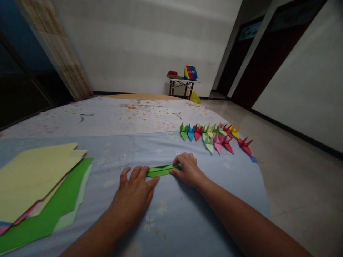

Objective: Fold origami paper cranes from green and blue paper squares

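A narrow folded piece of green paper (160, 170) lies on the light blue flowered sheet (171, 214) in front of me. My left hand (134, 191) rests flat beside its left end, fingers stretched out, the fingertips touching the paper. My right hand (187, 169) is curled over the paper's right end, fingers bent and pinching it against the sheet.
A stack of coloured paper sheets (37, 185), yellow on top and green beneath, lies at the left. Several folded paper cranes (214, 137) in many colours stand in rows at the right, near the sheet's edge. A small table (182, 84) with objects stands by the far wall.
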